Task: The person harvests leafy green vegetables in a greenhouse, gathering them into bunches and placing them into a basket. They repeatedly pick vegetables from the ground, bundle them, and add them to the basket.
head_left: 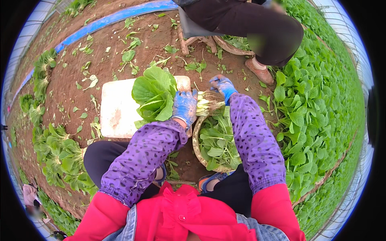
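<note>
A bunch of leafy greens (153, 93) lies across a dirt-stained white block (116, 106), its leaves to the left and its pale stems and roots to the right. Around its stems my left hand (185, 107), in a soiled blue glove, is closed. My right hand (223, 86), gloved in blue too, is just above the root end with its fingers curled together; whatever they pinch, if anything, is hidden. Under the roots stands a round basin (196, 140) holding loose green plants (217, 140). Purple patterned sleeves cover both my forearms.
Tied-looking bunches of greens (60, 158) lie on the soil to the left. Dense greens (321, 116) grow on the right. Ahead, another person's leg (277, 38) extends beside a low stool (195, 25). A blue strip (116, 17) crosses the far ground among scattered leaves.
</note>
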{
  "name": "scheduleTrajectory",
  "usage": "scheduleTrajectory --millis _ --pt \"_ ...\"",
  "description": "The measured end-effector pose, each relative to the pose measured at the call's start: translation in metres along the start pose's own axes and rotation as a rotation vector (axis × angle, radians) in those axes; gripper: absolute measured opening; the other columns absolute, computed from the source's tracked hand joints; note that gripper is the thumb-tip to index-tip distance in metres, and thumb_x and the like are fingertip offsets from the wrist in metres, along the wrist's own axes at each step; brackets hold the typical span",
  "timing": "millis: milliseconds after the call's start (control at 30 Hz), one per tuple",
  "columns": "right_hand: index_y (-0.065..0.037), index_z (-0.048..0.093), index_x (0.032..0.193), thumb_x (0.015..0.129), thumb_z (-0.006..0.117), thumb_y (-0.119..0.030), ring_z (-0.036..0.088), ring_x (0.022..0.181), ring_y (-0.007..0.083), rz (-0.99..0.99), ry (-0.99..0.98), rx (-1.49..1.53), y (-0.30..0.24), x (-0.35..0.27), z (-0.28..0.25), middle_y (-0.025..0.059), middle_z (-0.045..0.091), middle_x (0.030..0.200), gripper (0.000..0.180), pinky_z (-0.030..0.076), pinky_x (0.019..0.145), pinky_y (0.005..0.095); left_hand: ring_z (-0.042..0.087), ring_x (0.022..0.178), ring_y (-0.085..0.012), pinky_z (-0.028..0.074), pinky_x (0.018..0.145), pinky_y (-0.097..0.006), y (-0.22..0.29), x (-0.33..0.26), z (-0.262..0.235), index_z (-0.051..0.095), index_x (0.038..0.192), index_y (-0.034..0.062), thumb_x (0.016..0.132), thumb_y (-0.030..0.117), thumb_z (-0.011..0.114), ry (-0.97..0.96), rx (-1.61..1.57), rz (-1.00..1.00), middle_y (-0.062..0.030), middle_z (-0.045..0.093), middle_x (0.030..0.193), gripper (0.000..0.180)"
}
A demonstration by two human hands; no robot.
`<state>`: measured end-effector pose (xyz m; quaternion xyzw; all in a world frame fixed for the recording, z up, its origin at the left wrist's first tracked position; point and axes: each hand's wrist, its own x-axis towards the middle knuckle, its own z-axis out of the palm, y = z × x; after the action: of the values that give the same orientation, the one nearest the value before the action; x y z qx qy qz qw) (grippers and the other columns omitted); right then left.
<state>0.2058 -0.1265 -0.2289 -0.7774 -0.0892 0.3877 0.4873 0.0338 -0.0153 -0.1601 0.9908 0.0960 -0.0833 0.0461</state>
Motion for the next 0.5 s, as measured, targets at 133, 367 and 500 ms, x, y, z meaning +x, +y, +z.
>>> scheduleTrajectory --millis 133,367,500 --pt "-0.006 0.059 0.101 0.084 0.060 -0.008 0.060 0.075 0.0131 0.019 -0.026 0.276 0.020 -0.012 0.007 0.0029 0.062 0.090 0.017 0.049 0.067 0.0256 0.053 0.103 -0.0267 0.036 0.093 -0.038 0.002 -0.001 0.001 0.043 0.125 0.0064 0.059 0.024 0.073 0.004 -0.002 -0.004 -0.0123 0.056 0.103 0.075" --pt "-0.006 0.063 0.095 0.084 0.055 -0.004 0.056 0.077 0.0107 -0.202 -0.230 0.104 0.004 -0.001 0.020 0.0019 0.064 0.089 0.013 0.046 0.067 0.0254 0.054 0.097 -0.0257 0.037 0.087 -0.037 -0.006 -0.009 0.002 0.048 0.113 0.0091 0.062 0.023 0.069 0.074 0.006 -0.022 -0.0105 0.056 0.096 0.056" --pt "-0.009 0.067 0.087 0.081 0.055 -0.005 0.055 0.072 0.0125 -0.104 -0.126 -0.197 0.001 -0.017 0.013 0.0035 0.061 0.080 0.014 0.045 0.065 0.0260 0.053 0.102 -0.0261 0.035 0.091 -0.038 0.001 0.000 0.008 0.047 0.119 0.0094 0.063 0.026 0.067 -0.057 0.049 0.010 -0.0112 0.055 0.102 0.062"
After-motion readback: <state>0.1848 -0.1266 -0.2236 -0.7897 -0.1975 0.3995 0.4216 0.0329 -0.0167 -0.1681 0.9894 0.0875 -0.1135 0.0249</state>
